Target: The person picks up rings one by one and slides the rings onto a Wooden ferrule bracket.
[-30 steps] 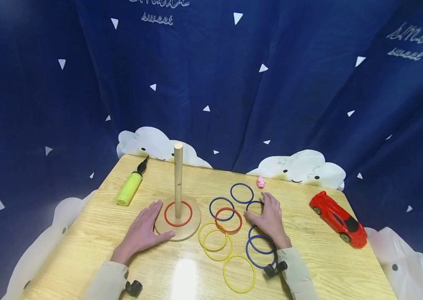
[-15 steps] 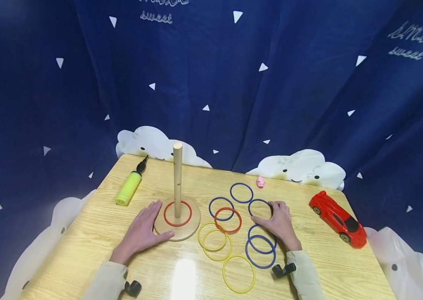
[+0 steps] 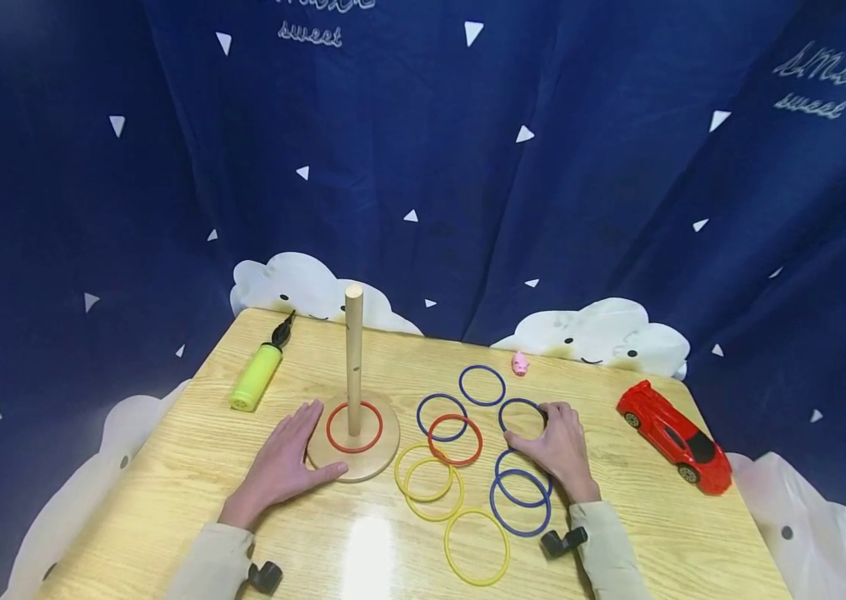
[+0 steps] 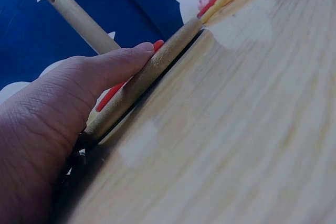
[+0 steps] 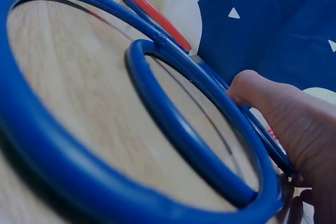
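Note:
A wooden ring-toss stand [image 3: 385, 454] with an upright peg [image 3: 354, 358] has a red ring [image 3: 330, 435] around the peg, lying on its round base. My left hand [image 3: 283, 462] rests along the base's left edge, fingers extended; in the left wrist view its thumb [image 4: 113, 66] lies over the rim. My right hand [image 3: 561, 446] holds the right side of a blue ring [image 3: 501, 414] on the table, fingers curled and thumb at its near edge. Two overlapping blue rings [image 3: 493, 503] lie nearer the wrist, large in the right wrist view. The right fingertips are partly hidden there.
Between stand and right hand lie another red ring [image 3: 481, 446], yellow rings [image 3: 447, 546] and more blue rings [image 3: 462, 386]. A green hand pump [image 3: 257, 377] lies back left, a pink pig figure [image 3: 519, 364] at the back, a red toy car [image 3: 673, 437] at right.
My right hand has moved right and slightly toward me, and the blue ring under it has shifted slightly right. In the last half second it barely moves. My left hand stays put.

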Available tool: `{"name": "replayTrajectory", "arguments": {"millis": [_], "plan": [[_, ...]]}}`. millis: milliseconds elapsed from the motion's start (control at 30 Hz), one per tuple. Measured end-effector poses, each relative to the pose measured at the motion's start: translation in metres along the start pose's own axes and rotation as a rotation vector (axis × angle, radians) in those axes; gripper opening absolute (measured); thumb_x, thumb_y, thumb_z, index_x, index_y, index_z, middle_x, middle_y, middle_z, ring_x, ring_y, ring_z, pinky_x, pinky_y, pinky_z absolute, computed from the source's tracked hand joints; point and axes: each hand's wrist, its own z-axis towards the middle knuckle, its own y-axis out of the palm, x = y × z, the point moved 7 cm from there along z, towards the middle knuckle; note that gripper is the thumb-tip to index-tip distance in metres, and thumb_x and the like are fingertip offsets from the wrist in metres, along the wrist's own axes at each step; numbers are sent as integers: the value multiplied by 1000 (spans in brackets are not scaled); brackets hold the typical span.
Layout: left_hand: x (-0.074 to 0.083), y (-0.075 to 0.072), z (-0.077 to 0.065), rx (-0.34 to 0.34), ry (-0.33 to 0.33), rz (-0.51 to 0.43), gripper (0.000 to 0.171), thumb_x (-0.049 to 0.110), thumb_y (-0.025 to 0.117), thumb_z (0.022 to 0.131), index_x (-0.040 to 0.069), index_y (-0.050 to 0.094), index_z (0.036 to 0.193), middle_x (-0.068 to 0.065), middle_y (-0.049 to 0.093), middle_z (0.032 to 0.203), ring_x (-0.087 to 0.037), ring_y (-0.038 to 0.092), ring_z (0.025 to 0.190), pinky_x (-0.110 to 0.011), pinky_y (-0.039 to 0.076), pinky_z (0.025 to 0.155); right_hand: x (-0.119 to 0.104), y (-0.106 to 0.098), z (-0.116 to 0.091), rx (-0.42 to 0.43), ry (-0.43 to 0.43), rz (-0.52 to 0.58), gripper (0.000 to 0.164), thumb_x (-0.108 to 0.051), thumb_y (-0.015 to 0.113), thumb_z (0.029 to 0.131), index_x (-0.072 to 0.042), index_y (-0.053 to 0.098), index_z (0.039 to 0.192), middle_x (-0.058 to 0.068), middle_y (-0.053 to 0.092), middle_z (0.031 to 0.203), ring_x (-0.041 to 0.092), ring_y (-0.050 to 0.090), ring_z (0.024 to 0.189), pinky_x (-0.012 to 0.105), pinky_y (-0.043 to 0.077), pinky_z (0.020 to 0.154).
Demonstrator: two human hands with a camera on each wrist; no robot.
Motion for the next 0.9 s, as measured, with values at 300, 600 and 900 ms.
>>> {"name": "replayTrajectory", "arguments": {"millis": [300, 600, 900], "plan": [[0, 0, -1, 22, 16, 2, 119, 77, 71, 82, 4, 28, 165, -14, 30, 170, -35, 26, 157, -55, 20, 128, 0, -2, 3, -24, 1, 12, 87, -56, 90, 69, 6, 64, 124, 25, 62, 118, 43, 54, 110, 56, 49, 89], [-1, 0, -1, -9, 4, 2, 121, 80, 69, 81, 6, 26, 166, -13, 27, 171, -33, 23, 159, -52, 17, 130, -26, -17, 13, 31, -87, 62, 76, -47, 90, 71, 7, 65, 118, 23, 66, 103, 40, 54, 100, 49, 46, 87], [-3, 1, -1, -23, -1, 10, 122, 82, 67, 81, 6, 25, 166, -12, 26, 172, -31, 22, 159, -51, 15, 131, -84, -44, 30, 120, -273, 106, 73, -46, 89, 69, 2, 66, 119, 14, 66, 98, 36, 57, 96, 46, 43, 88]]}}
